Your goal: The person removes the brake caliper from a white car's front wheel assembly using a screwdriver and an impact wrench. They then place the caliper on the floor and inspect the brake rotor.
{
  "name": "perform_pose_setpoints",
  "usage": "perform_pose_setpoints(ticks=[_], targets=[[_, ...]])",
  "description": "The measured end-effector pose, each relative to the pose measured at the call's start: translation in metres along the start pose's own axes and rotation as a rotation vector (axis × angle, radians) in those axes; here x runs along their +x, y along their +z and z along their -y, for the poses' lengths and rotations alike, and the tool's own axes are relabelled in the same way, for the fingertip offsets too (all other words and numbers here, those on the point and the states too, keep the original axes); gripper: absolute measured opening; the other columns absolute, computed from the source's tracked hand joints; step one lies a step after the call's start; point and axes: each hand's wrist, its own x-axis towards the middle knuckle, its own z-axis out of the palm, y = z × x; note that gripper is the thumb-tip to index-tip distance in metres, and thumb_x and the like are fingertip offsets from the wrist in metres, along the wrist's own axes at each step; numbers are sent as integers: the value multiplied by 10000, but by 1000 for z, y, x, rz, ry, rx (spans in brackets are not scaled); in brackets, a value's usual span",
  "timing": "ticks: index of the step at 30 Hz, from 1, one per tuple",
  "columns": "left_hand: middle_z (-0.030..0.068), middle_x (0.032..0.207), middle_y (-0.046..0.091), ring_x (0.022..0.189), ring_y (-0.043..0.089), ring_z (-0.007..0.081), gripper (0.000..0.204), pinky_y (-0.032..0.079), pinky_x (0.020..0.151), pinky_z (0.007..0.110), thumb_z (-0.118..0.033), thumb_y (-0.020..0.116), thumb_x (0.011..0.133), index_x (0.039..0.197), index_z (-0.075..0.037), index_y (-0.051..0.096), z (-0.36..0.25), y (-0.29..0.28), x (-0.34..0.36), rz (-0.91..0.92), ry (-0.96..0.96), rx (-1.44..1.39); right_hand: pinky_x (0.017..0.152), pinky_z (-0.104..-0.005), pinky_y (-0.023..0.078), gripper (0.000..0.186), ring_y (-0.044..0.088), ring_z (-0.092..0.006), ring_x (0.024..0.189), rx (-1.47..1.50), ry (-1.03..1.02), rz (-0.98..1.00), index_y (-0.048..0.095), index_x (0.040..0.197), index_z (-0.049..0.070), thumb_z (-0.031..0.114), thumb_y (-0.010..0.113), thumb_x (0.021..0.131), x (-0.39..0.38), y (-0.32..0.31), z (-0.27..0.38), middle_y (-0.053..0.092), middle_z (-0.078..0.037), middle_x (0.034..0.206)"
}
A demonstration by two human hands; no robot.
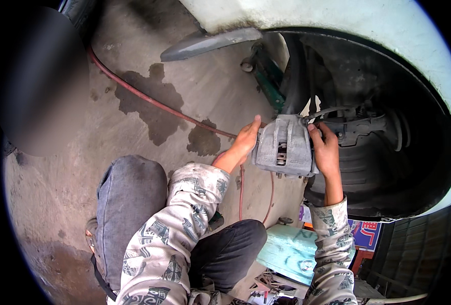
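Observation:
A grey metal brake caliper (295, 137) hangs between my two hands at the mouth of the wheel arch. Through the slot in its middle, some inner parts show. My left hand (245, 141) grips its left side, thumb pointing up and the other fingers mostly hidden. On the opposite side, my right hand (325, 151) is closed with bent fingers against the caliper's upper right edge. A dark flexible brake hose (332, 109) runs from near the caliper's top right corner toward the axle parts (363, 129) in the arch.
The pale car body (357, 15) curves over the dark wheel arch liner (357, 175). A green floor jack (269, 84) stands behind the caliper. Across the stained concrete runs a red hose (154, 101). Near my right forearm are a teal panel (289, 249) and several tools (271, 284).

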Motion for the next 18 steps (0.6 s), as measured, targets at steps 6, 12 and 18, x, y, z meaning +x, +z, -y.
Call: perform_pose_setpoints(ticks=[6,12,18], targets=[[12,873,630,820,537,100,522,465,785,285,-509,449,1035,949,-42,666,17,2,12,-121,88,12,614,-315,408,361,458,-137,632,-2,45,2,633,930,-33,328,653,933,-2,-1,13,545,-101,657],[0,836,605,779,517,97,520,462,759,283,-506,451,1036,885,-46,638,12,6,5,-144,66,57,672,-270,402,340,469,-105,735,102,63,97,645,934,-39,301,655,936,-1,-6,7,586,-60,759],[18,878,637,808,544,106,526,471,785,288,-498,445,1040,947,-30,667,5,0,2,-71,72,18,736,-277,440,377,511,-125,775,137,36,179,649,971,-50,325,660,930,9,-4,14,630,-82,800]])
